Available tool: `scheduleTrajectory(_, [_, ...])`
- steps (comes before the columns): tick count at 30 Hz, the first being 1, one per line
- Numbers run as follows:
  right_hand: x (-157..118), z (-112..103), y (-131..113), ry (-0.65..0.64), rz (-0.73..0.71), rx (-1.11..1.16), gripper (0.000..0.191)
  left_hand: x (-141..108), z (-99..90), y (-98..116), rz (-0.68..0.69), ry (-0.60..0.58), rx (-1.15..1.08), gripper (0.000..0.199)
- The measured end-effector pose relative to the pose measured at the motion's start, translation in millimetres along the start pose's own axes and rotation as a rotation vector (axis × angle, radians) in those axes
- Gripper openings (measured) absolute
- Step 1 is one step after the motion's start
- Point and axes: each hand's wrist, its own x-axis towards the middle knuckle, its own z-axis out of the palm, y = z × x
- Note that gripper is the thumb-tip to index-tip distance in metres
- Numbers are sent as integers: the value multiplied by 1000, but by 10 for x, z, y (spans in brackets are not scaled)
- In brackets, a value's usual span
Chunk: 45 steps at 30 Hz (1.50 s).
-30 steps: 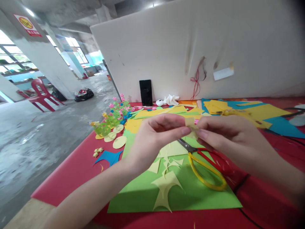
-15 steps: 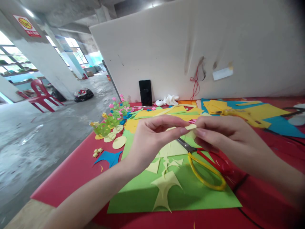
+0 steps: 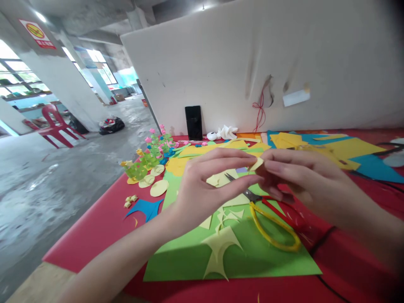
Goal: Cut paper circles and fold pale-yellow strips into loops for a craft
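A small pale yellow paper piece (image 3: 257, 164) is pinched between the fingertips of my right hand (image 3: 299, 172). Fingers of my left hand (image 3: 211, 181) touch its left side, with the thumb lowered away from it. Below the hands, scissors (image 3: 274, 229) with one yellow and one red handle lie partly open on a green sheet (image 3: 261, 265). Pale yellow offcuts (image 3: 221, 248) are scattered on that sheet. Pale yellow discs (image 3: 159, 188) and a few small folded pieces (image 3: 130, 201) sit to the left.
Small paper flowers (image 3: 158, 147) stand at the back left. A black phone (image 3: 193, 123) leans on the white board (image 3: 221, 63). A yellow tool (image 3: 328, 155) lies at the right on coloured sheets. Blue paper (image 3: 147, 208) lies left.
My left thumb has moved down, away from the small paper piece. The piece has tilted and shifted slightly up and right, and the scissor blades show more.
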Motion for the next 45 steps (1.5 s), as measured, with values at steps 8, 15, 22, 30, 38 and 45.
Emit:
scheduleTrajectory(8, [4, 39, -77, 90, -175, -436, 33, -11, 16, 60, -308, 23, -133, 4])
scheduleTrajectory(15, [-8, 25, -109, 157, -257, -705, 34, -9, 47, 68, -540, 29, -330, 9])
scheduleTrajectory(22, [-20, 12, -132, 96, -314, -680, 28, -21, 30, 71, -552, 2, -403, 6])
scheduleTrajectory(30, [-10, -5, -113, 14, -221, -455, 33, -33, 9, 45, -523, 37, -426, 7])
scheduleTrajectory(38, [7, -58, -74, -87, 107, 13, 36, -31, -36, 54, -28, 91, 100, 13])
scheduleTrajectory(45, [24, -32, -44, -107, 184, 55, 26, -13, -162, 38, 758, -65, 647, 20])
